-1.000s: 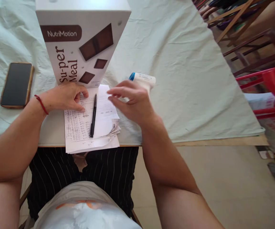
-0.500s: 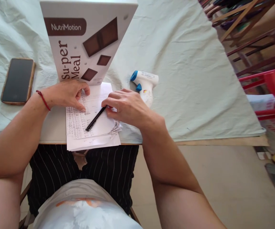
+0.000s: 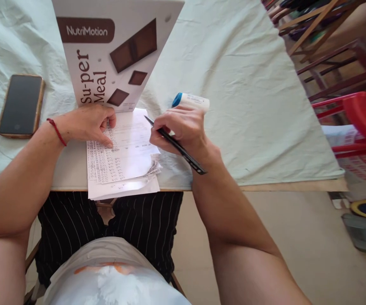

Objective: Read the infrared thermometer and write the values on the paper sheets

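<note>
Pale green cloth (image 3: 234, 84) over table. Right hand (image 3: 183, 129): fingers curled shut around black pen (image 3: 178, 146), tip raised just above the upper right part of the paper stack (image 3: 122, 156). Left hand (image 3: 87, 123): fingers bent, fingertips pressing the stack's written sheet, holding nothing. Beyond left hand: NutriMotion box (image 3: 106, 55), upright. Left of left hand: phone (image 3: 20, 106), face up. Behind right hand: white thermometer (image 3: 191, 101), partly hidden.

Upright white box (image 3: 113, 55) reading "NutriMotion" and "Su-per Meal", handwritten sheet (image 3: 122, 152) too small to read
</note>
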Available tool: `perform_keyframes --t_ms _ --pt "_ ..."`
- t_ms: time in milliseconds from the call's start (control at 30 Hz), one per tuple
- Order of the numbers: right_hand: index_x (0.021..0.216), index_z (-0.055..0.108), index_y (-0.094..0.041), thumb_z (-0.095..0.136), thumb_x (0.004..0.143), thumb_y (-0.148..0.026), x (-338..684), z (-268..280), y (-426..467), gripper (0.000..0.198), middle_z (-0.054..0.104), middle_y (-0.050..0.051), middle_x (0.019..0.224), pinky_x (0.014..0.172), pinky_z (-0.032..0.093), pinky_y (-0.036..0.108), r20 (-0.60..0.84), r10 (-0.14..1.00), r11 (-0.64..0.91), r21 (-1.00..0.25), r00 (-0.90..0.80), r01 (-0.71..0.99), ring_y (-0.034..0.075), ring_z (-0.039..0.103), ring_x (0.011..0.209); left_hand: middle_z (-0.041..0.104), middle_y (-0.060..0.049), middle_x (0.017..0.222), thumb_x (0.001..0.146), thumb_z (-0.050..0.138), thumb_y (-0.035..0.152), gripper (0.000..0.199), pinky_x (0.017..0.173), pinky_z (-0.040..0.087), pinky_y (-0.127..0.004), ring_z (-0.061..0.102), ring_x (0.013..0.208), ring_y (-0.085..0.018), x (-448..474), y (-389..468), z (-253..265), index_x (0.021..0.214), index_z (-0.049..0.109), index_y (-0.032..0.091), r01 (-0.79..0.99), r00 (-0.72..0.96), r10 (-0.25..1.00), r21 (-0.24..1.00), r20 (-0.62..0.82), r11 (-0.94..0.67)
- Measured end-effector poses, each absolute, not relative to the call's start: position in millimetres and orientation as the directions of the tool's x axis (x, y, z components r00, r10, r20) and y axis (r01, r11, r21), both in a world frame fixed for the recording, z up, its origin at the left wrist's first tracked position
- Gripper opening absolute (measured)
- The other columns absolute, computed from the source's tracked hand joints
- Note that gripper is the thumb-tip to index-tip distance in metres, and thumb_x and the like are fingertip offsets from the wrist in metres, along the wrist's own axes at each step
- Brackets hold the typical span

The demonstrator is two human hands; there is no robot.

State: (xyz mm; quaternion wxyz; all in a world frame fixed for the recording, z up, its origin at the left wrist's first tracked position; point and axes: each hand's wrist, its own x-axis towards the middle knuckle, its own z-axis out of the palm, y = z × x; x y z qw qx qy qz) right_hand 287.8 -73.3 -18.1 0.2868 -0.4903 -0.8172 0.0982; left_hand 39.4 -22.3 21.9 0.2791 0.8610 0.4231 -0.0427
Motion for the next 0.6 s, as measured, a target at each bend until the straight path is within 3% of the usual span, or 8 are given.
perform_keyframes --t_ms 100,300,400,600 --pt "0.067 0.052 -0.030 0.057 0.074 -0.024 274.4 -17.5 -73.6 0.011 0.063 0.000 0.067 0.073 0.049 0.040 0.423 0.869 0.476 -0.569 -0.258 0.670 0.018 0.056 0.062 0.054 0.005 0.066 0.068 0.086 0.034 0.034 0.065 0.035 -0.027 0.056 0.072 -0.018 41.2 -19.5 19.7 0.083 0.059 0.020 0.776 0.618 0.704 0.413 -0.349 -0.477" --pt "0.090 0.072 -0.030 0.060 0.092 -0.034 244.0 -23.3 -76.0 0.012 0.071 0.002 0.089 0.088 0.055 0.037 0.311 0.862 0.489 -0.717 -0.401 0.496 0.017 0.063 0.084 0.060 0.003 0.073 0.068 0.083 0.043 0.034 0.068 0.037 -0.026 0.059 0.076 -0.019 37.9 -15.7 12.3 0.082 0.064 0.019 0.739 0.657 0.695 0.432 -0.292 -0.517" --pt "0.095 0.077 -0.028 0.062 0.093 -0.042 239.0 -25.5 -80.9 0.021 0.073 0.004 0.094 0.091 0.056 0.040 0.317 0.875 0.453 -0.803 -0.367 0.388 0.019 0.067 0.089 0.059 0.003 0.074 0.067 0.083 0.044 0.032 0.068 0.037 -0.026 0.057 0.075 -0.017 37.8 -16.0 11.9 0.079 0.063 0.020 0.751 0.641 0.713 0.421 -0.285 -0.508" --pt "0.094 0.071 -0.027 0.055 0.087 -0.034 236.8 -32.0 -109.5 0.019 0.067 0.000 0.076 0.066 0.055 0.034 0.070 0.976 0.121 -0.961 -0.206 0.248 0.016 0.063 0.068 0.058 0.003 0.071 0.066 0.085 0.042 0.035 0.066 0.037 -0.026 0.058 0.074 -0.018 41.0 -18.7 17.6 0.079 0.061 0.020 0.773 0.617 0.717 0.421 -0.324 -0.475"
